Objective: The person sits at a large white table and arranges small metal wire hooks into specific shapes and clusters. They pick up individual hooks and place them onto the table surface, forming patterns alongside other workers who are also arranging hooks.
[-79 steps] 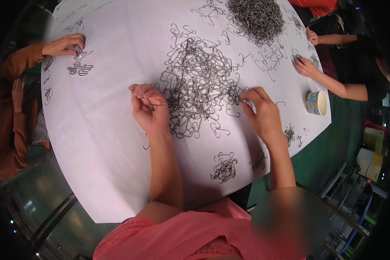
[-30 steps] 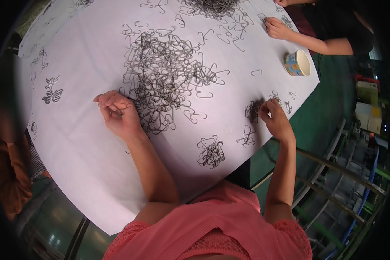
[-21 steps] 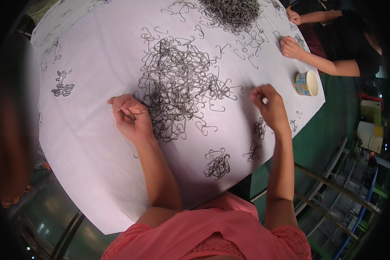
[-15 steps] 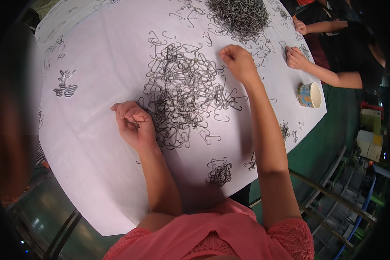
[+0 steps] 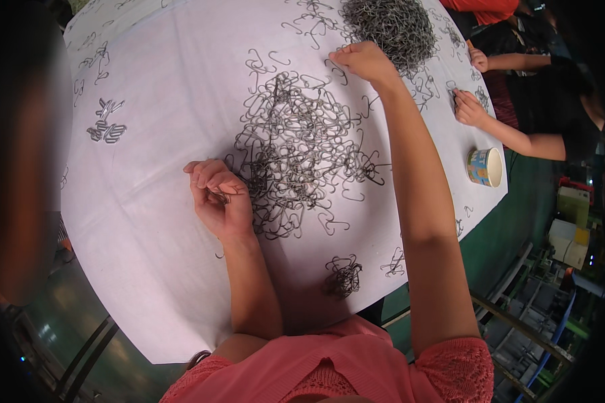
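Observation:
A loose heap of grey S-shaped wire hooks [image 5: 296, 151] spreads over the white-covered table [image 5: 161, 255] in front of me. At the heap's left edge my left hand [image 5: 222, 195] is curled, palm up, around a few wire hooks [image 5: 220, 197], partly hidden by the fingers. Beyond the heap's far right side my right hand [image 5: 368, 62] reaches out, thumb and fingers pinched together at the upper end of a single wire hook [image 5: 339, 71]. Whether that hook is off the table I cannot tell.
A dense mound of hooks [image 5: 393, 30] stands at the far right. Small clusters lie near the front edge [image 5: 344, 275] and at the left [image 5: 106, 124]. A paper cup [image 5: 484, 168] stands near the right edge. A co-worker's hands [image 5: 472, 107] handle hooks there.
My right hand has moved away from me and left, its fingertips now at a single hook. My left hand stays curled beside the heap. The view has shifted slightly.

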### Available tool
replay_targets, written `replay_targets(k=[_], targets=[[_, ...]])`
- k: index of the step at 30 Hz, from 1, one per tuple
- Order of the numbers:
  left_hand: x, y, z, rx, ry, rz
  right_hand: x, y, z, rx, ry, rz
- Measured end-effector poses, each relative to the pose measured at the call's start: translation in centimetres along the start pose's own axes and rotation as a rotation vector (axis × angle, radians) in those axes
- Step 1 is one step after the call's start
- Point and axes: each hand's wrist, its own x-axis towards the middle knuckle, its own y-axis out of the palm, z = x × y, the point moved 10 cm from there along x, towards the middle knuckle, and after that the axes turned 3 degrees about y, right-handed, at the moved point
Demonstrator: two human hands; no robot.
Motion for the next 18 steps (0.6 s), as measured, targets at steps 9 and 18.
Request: replay_targets(k=[9,18], targets=[[0.0,0.0,0.2,0.006,-0.005,-0.005,-4.5,0.0,-0.5,-0.203,0.060,-0.014],[0.0,0.0,0.1,0.007,0.000,-0.002,-7.3,-2.1,1.0,-0.159,-0.047,-0.178]])
